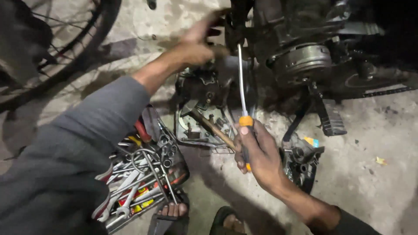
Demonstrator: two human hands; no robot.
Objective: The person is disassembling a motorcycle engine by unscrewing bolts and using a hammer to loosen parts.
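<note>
My right hand (257, 153) grips an orange-handled screwdriver (242, 82). Its long metal shaft points up into the underside of a motorcycle engine (300, 61). My left hand (198, 41), in a grey sleeve, reaches up against the dark engine parts near the screwdriver's tip; what it holds is blurred. Below the engine lies a removed engine cover (200, 117) with a wooden-handled tool (215, 129) resting across it.
A tray of wrenches and sockets (143, 178) sits at the lower left. A bicycle-style spoked wheel (56, 48) is at the upper left. A footpeg (332, 122), a chain (385, 91) and a small dark part (300, 159) lie right. My sandalled feet (174, 211) are below.
</note>
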